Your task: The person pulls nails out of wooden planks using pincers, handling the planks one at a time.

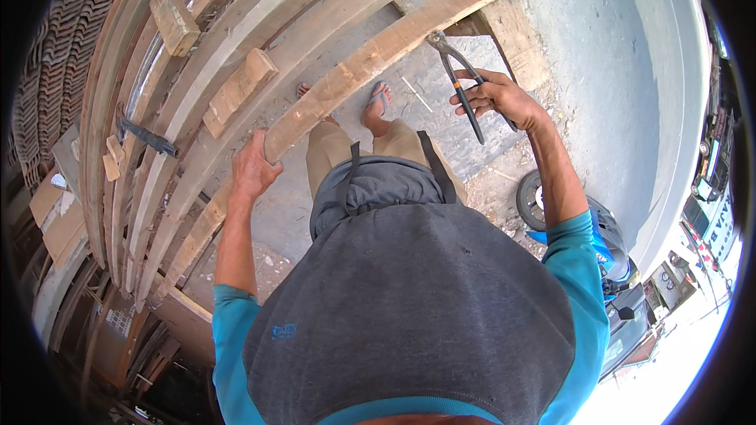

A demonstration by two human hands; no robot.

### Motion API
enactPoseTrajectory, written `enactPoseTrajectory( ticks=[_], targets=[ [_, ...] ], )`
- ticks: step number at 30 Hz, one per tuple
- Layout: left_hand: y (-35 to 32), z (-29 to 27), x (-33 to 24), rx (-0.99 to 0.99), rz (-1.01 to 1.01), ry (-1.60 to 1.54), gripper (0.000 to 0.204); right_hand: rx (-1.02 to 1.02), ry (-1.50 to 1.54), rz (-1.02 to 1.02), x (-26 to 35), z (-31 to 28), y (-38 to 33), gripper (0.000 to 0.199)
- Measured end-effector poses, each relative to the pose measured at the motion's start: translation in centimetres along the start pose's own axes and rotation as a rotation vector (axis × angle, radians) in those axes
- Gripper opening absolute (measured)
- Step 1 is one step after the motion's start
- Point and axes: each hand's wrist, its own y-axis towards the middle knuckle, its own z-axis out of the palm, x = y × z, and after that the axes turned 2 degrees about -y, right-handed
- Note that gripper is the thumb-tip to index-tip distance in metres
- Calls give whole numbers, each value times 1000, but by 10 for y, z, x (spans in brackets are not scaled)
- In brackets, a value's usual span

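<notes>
My left hand (253, 165) is wrapped round a long, light-brown wooden plank (378, 55) that runs from beside it up to the far right. In my right hand (500, 101) is a pair of pincers (443, 46) with long dark handles, one marked by an orange band. The handles are spread apart, with my fingers around and between them. The pincer jaws are at the plank's right-hand edge; whether they bite on anything there is too small to tell.
Several long wooden beams lie side by side at left, with short blocks (175, 20) and a black-gripped tool, seemingly a hammer (150, 140), on them. Stacked roof tiles (59, 55) stand far left. A blue motorbike (602, 244) is at right. My sandalled feet (378, 102) are on concrete.
</notes>
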Motion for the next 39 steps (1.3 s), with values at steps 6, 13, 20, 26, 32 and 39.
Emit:
enactPoseTrajectory(
  ticks=[6,13,20,26,32,39],
  targets=[
    [0,7,5,-44,30,-14,68,70,314,75,7,8,2,45],
    [5,-6,1,86,-56,11,71,-165,410,104,-11,76,17,28],
    [21,-30,0,224,-43,-173,70,-554,822,-289,-21,220,102,23],
    [21,-31,1,232,-56,-251,63,-262,556,-152,-36,161,49,38],
    [21,-31,0,223,-55,-231,61,-81,633,-35,-20,79,12,69],
    [16,-24,-2,175,-68,-161,63,81,498,1,-1,49,7,64]
  ],
)
